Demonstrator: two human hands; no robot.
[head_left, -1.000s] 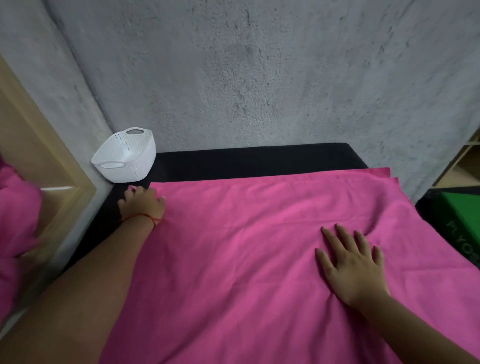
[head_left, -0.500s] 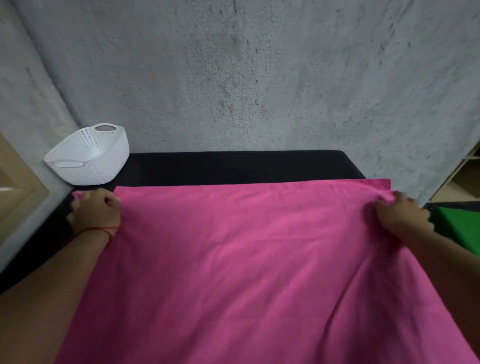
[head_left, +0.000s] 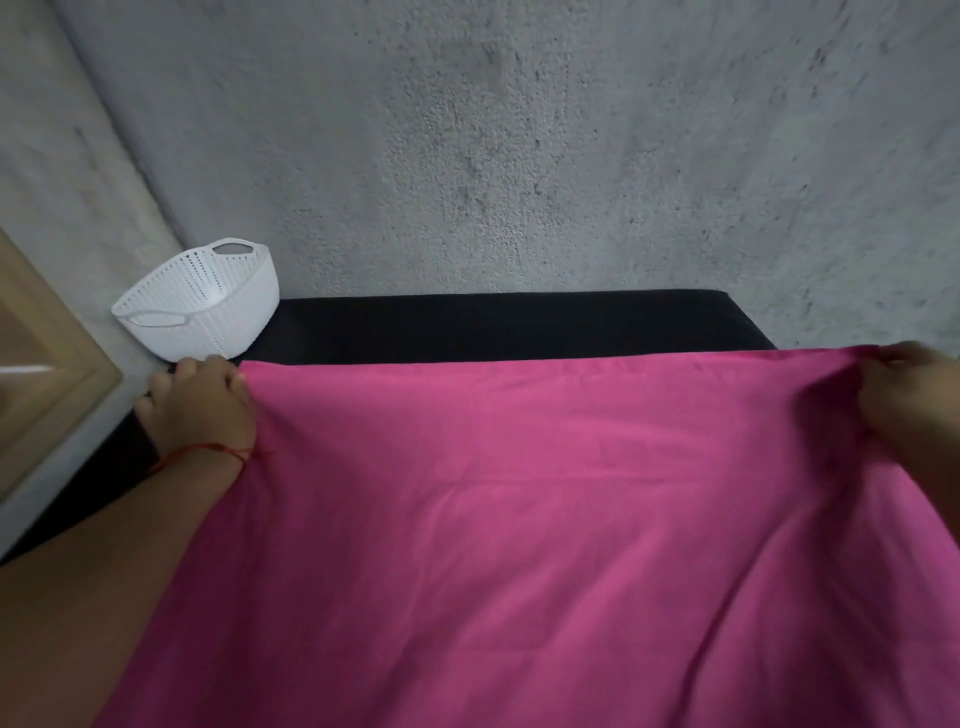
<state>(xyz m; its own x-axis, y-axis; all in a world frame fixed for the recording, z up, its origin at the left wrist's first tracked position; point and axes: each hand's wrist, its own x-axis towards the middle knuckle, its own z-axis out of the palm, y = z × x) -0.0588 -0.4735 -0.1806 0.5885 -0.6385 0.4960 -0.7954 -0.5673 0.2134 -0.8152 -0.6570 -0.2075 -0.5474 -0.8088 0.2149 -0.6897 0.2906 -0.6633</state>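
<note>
One cloth (head_left: 519, 519) lay spread over one table (head_left: 493, 325), its far edge starting just right of the one basket (head_left: 208, 306) and stretched taut away from it. Two hands were counted: the left hand (head_left: 200, 410), just in front of the basket, clenched one far corner, and the right hand (head_left: 904, 395), farthest from the basket, grasped the other. Judged step: far edge taken up for a fold; the next move would call for drawing both corners evenly away from the basket.
</note>
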